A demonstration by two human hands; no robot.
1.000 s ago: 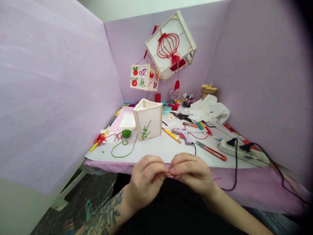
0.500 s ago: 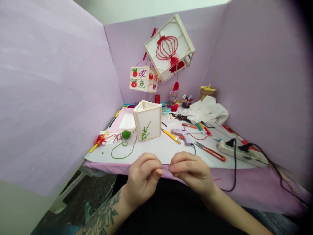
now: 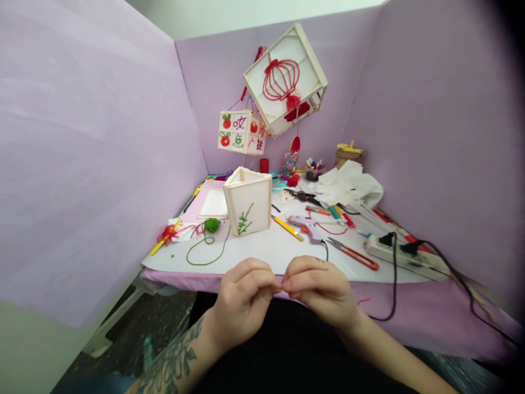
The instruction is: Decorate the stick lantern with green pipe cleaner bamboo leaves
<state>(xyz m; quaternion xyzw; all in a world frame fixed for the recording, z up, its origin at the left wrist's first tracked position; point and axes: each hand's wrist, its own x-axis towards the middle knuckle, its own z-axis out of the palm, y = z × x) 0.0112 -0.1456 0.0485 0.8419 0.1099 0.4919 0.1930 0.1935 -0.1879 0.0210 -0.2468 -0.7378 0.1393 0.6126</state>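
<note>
Table (image 3: 268,247) with box (image 3: 256,198), yarn (image 3: 212,225), snips (image 3: 357,257)

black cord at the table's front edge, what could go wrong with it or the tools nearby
The black cord loops over the table's front edge near the right forearm, which might snag it. The orange-handled snips lie with their pointed blades close to the cord of the glue gun, so a careless squeeze might nick it. The right hand, reaching there blindly, might get pricked.

Upright white box (image 3: 251,197) with green sprig (image 3: 244,221)
</note>
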